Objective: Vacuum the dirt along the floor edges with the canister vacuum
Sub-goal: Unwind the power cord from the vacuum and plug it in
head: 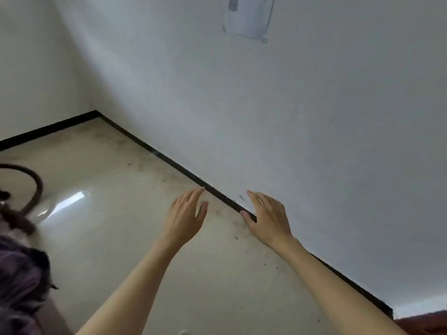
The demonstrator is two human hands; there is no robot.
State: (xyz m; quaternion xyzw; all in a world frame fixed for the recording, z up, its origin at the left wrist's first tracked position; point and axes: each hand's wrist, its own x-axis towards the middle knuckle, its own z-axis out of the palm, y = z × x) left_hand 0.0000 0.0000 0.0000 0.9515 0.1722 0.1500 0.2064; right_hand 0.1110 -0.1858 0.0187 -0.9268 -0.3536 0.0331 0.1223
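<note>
both hands are held out over the floor (116, 238) with nothing in them. the left hand (187, 217) is seen with fingers straight and loosely spread, fingertips just short of the black baseboard (169, 163). the right hand (268, 218) is also spread flat, fingers straight, overlapping the baseboard and the lower wall (314, 141) in view; whether the wall is touched cannot be told. the hands are apart from each other, with a gap of floor edge between them. dirt (235, 223) is seen as dark specks and smudges scattered on the glossy beige floor along the baseboard, thickest between and just below the hands, with more toward the corner. a dark curved hose (36, 187) of the vacuum is seen at the far left edge, well apart from both hands; the canister itself is not made out clearly. a blurred purple-dark shape (21, 274) is at the lower left. a paper (248, 16) is taped on the wall at the top. a reddish-brown thing (425, 321) is cut off at the lower right corner.
</note>
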